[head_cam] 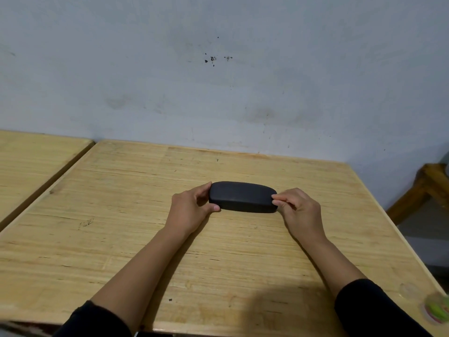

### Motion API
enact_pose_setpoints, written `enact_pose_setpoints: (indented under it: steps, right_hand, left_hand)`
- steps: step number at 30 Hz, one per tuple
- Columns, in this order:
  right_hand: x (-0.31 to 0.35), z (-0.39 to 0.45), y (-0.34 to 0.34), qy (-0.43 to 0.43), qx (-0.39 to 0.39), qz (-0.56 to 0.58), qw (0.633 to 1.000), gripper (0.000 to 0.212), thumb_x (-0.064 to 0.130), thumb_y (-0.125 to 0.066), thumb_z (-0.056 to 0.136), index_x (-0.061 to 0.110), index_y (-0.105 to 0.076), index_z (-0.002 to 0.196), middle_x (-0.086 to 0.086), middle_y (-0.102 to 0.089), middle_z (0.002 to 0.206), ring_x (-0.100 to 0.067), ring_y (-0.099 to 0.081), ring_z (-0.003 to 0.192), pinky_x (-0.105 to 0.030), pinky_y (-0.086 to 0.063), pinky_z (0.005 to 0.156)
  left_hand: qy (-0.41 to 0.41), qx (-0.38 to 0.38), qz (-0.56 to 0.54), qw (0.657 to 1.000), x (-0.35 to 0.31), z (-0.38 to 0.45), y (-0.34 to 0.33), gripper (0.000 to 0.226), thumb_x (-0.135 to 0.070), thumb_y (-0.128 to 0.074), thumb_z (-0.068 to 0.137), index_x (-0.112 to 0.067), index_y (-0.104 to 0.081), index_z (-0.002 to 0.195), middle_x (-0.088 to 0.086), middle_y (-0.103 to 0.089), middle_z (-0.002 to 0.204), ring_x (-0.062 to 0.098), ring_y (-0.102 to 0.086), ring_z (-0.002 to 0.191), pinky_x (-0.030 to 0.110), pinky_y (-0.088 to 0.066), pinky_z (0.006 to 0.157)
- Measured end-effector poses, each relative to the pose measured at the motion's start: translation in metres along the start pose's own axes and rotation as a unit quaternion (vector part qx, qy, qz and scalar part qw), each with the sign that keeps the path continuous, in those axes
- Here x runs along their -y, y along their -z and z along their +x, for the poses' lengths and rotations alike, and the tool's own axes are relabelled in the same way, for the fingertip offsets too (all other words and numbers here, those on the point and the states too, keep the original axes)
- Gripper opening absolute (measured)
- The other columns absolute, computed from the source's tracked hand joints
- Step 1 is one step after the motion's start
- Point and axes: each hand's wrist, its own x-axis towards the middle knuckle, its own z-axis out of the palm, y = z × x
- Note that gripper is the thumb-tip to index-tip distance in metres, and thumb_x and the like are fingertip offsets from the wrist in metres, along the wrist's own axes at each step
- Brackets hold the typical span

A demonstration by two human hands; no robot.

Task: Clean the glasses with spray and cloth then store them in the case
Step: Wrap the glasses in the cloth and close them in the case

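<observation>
A dark grey glasses case [243, 197] lies closed on the wooden table [121, 215], long side facing me. My left hand [192, 207] grips its left end, thumb in front and fingers behind. My right hand [296, 207] pinches its right end with thumb and fingertips. No glasses, spray bottle or cloth are in view.
A second wooden table [31, 161] stands to the left across a narrow gap. A grey wall [218, 81] rises directly behind. A wooden stool [422, 190] stands at the right. A blurred green and pink object [437, 310] sits at the table's near right corner.
</observation>
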Motion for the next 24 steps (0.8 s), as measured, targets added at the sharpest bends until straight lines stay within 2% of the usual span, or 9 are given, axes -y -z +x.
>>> enact_pose_setpoints:
  steps: [4, 6, 9, 15, 18, 20, 21, 24]
  right_hand:
    - [0.010, -0.001, 0.003, -0.064, 0.006, 0.028, 0.998, 0.017, 0.007, -0.072, 0.077, 0.011, -0.074, 0.093, 0.004, -0.065, 0.089, 0.005, -0.057, 0.081, -0.002, -0.043, 0.077]
    - [0.014, -0.004, 0.003, -0.111, 0.021, 0.048, 0.992, 0.029, 0.010, -0.074, 0.076, 0.008, -0.070, 0.105, 0.001, -0.063, 0.100, 0.008, -0.054, 0.085, 0.005, -0.038, 0.073]
    - [0.016, -0.010, -0.004, -0.186, 0.040, 0.089, 0.978, 0.048, 0.008, -0.073, 0.078, 0.008, -0.059, 0.123, -0.004, -0.061, 0.119, -0.003, -0.055, 0.099, 0.010, -0.034, 0.071]
    - [0.022, -0.009, -0.016, -0.231, -0.004, 0.058, 0.971, 0.047, 0.012, -0.069, 0.082, 0.014, -0.056, 0.127, -0.004, -0.062, 0.125, 0.001, -0.052, 0.096, 0.010, -0.032, 0.064]
    - [0.025, 0.002, -0.018, -0.224, -0.023, 0.070, 0.972, 0.047, 0.013, -0.068, 0.083, 0.015, -0.055, 0.128, -0.001, -0.062, 0.126, -0.002, -0.056, 0.102, 0.004, -0.035, 0.075]
    - [0.027, 0.015, -0.020, -0.218, -0.036, 0.078, 0.972, 0.047, 0.014, -0.068, 0.083, 0.017, -0.055, 0.128, 0.001, -0.062, 0.126, -0.004, -0.058, 0.105, -0.011, -0.042, 0.088]
    - [0.028, 0.023, -0.022, -0.218, -0.042, 0.084, 0.972, 0.047, 0.015, -0.067, 0.084, 0.017, -0.055, 0.128, 0.001, -0.061, 0.127, -0.004, -0.058, 0.106, -0.014, -0.042, 0.090]
    - [0.026, 0.052, -0.031, -0.219, -0.057, 0.102, 0.969, 0.045, 0.009, -0.064, 0.085, 0.012, -0.054, 0.129, -0.003, -0.060, 0.129, -0.011, -0.058, 0.112, 0.006, -0.035, 0.076]
  left_hand:
    - [0.003, -0.004, -0.002, 1.000, -0.002, -0.001, 0.000, 0.068, -0.022, -0.078, 0.070, -0.022, -0.048, 0.131, 0.001, -0.063, 0.122, 0.011, -0.055, 0.114, 0.030, -0.037, 0.105]
    - [0.004, -0.003, 0.002, 1.000, -0.003, -0.002, 0.000, 0.067, -0.022, -0.077, 0.071, -0.022, -0.047, 0.131, 0.001, -0.063, 0.122, 0.011, -0.055, 0.114, 0.028, -0.036, 0.105]
    - [0.001, -0.007, 0.009, 1.000, -0.003, -0.003, -0.001, 0.066, -0.022, -0.076, 0.073, -0.021, -0.047, 0.132, 0.000, -0.062, 0.124, 0.010, -0.053, 0.116, 0.023, -0.032, 0.104]
    - [0.015, -0.029, -0.002, 0.999, -0.007, -0.004, -0.010, 0.064, -0.019, -0.073, 0.076, -0.019, -0.045, 0.134, 0.002, -0.060, 0.126, 0.014, -0.054, 0.116, 0.025, -0.032, 0.106]
    - [0.008, -0.046, -0.019, 0.999, -0.013, 0.005, -0.011, 0.063, -0.016, -0.072, 0.077, -0.019, -0.045, 0.133, 0.001, -0.062, 0.122, 0.013, -0.057, 0.111, 0.022, -0.034, 0.102]
    - [0.013, -0.059, -0.039, 0.997, -0.017, 0.017, -0.010, 0.062, -0.015, -0.071, 0.078, -0.019, -0.044, 0.134, 0.001, -0.061, 0.124, 0.013, -0.056, 0.112, 0.025, -0.036, 0.104]
    - [0.020, -0.064, -0.054, 0.996, -0.019, 0.026, -0.009, 0.061, -0.015, -0.070, 0.078, -0.019, -0.044, 0.134, 0.000, -0.060, 0.125, 0.013, -0.055, 0.114, 0.028, -0.036, 0.106]
    - [0.021, -0.068, -0.076, 0.995, -0.023, 0.056, -0.006, 0.058, -0.015, -0.070, 0.080, -0.018, -0.047, 0.133, 0.001, -0.062, 0.124, 0.014, -0.055, 0.115, 0.034, -0.038, 0.107]
